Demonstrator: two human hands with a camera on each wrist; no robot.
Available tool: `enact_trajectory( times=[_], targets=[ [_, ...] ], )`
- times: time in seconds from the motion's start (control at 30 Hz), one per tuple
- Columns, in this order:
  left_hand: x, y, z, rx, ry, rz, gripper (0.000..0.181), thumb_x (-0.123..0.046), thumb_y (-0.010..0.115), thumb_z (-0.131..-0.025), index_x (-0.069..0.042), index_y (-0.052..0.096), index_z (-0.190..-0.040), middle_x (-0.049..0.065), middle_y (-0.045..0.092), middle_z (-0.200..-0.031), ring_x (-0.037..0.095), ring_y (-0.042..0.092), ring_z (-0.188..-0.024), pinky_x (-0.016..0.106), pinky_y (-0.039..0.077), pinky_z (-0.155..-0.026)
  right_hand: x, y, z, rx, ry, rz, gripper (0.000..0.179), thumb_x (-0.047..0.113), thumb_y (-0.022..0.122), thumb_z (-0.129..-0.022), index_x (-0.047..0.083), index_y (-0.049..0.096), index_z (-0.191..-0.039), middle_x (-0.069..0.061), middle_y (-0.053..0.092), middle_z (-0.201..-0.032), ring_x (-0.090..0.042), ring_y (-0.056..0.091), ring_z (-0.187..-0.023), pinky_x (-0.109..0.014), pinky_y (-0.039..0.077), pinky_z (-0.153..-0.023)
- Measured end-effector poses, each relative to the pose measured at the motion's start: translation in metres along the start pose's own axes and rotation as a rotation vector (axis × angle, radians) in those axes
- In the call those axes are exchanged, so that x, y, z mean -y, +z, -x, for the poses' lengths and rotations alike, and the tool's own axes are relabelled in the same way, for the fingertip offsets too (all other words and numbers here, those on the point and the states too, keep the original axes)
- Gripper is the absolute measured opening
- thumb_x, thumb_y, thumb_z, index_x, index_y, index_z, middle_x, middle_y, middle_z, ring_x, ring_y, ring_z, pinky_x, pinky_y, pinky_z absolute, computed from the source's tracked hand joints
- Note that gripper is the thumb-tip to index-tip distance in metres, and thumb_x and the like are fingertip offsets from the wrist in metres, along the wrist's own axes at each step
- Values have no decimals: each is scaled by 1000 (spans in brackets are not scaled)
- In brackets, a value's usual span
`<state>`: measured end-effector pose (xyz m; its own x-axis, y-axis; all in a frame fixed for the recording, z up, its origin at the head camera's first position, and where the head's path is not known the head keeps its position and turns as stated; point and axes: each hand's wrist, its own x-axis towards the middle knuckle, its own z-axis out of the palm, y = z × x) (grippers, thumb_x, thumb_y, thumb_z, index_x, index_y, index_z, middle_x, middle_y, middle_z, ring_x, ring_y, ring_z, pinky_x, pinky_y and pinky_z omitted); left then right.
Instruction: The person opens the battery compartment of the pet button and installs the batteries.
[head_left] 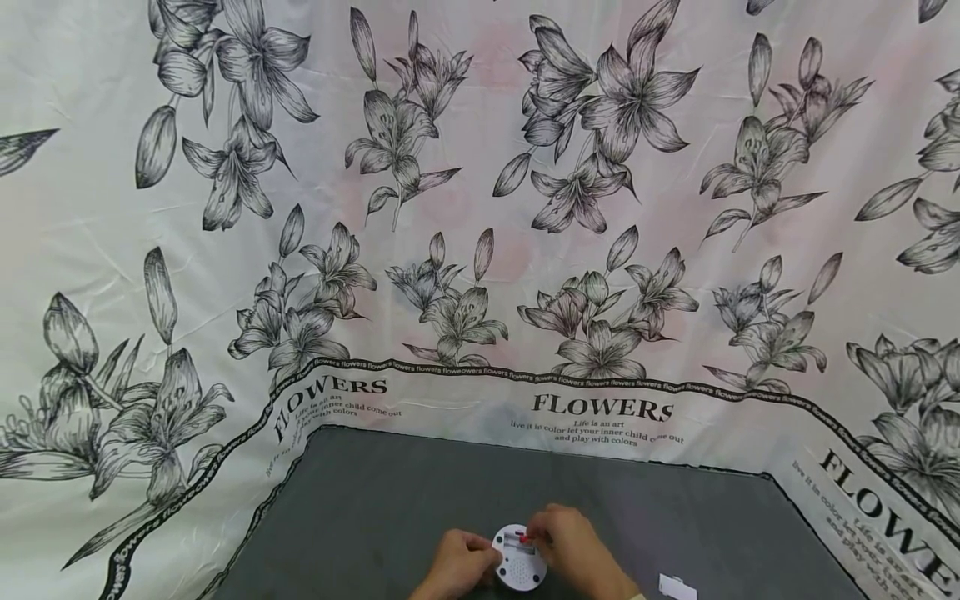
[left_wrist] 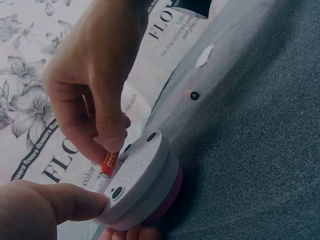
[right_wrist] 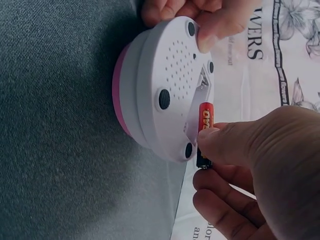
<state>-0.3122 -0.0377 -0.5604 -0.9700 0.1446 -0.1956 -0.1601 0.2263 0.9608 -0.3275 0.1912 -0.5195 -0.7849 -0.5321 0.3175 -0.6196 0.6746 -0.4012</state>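
A round white device (head_left: 522,575) with a pink layer is held with its underside facing up, showing black feet, a grid of small holes and an uncovered battery compartment (right_wrist: 199,100). My left hand (head_left: 457,564) grips its rim, thumb on the underside and fingers around the other side. Between the thumb and fingers of my right hand (head_left: 576,546) is a red-and-black battery (right_wrist: 205,132), close over the compartment. In the left wrist view the same battery (left_wrist: 109,164) slants beside the device's edge; whether it touches the compartment, I cannot tell.
On the dark grey cloth surface (head_left: 375,492) a small white flat piece (head_left: 677,587) lies to the right. A small black-ended object (left_wrist: 194,95) lies on the cloth in the left wrist view. Flower-printed white fabric (head_left: 465,200) hangs around the back and sides.
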Motion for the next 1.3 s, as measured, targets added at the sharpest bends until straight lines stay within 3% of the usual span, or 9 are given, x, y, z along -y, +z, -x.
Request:
enact_trajectory(
  times=[0.2, 0.6, 0.9, 1.1, 1.3],
  targets=[
    [-2, -1, 2, 16, -18, 20, 18, -7, 73, -94, 6, 77, -106, 5, 75, -91, 13, 75, -77, 30, 65, -72, 3, 1, -1, 16, 9, -17, 17, -5, 81, -85, 12, 81, -90, 7, 65, -82, 2, 55, -73, -25, 50, -61],
    [1, 1, 4, 3, 46, 31, 15, -5, 72, -92, 6, 77, -101, 4, 76, -87, 14, 75, -73, 31, 65, -67, 5, 6, -4, 37, 59, -23, 17, -2, 83, -88, 14, 81, -91, 9, 65, -85, 1, 58, -74, -26, 51, -62],
    [0, 2, 4, -11, 38, 36, 14, -5, 72, -92, 6, 76, -100, 5, 76, -86, 16, 76, -73, 31, 65, -67, 6, 11, -4, 20, 62, -45, 16, -2, 81, -88, 14, 81, -93, 9, 64, -84, 3, 55, -73, -24, 50, -62],
    [2, 2, 1, -18, 29, 39, 14, -5, 73, -91, 5, 76, -100, 4, 76, -82, 15, 75, -72, 32, 65, -67, 1, 10, -1, -55, 42, -43, 11, 3, 81, -90, 14, 81, -93, 10, 67, -86, 3, 59, -77, -25, 55, -65],
    [3, 2, -1, -17, 7, 33, 14, -6, 74, -91, 5, 76, -100, 5, 76, -83, 13, 74, -73, 32, 65, -68, -7, 7, 5, -48, 134, -70, 7, 10, 79, -95, 16, 82, -96, 11, 67, -87, 4, 55, -75, -24, 51, -64]
  ],
)
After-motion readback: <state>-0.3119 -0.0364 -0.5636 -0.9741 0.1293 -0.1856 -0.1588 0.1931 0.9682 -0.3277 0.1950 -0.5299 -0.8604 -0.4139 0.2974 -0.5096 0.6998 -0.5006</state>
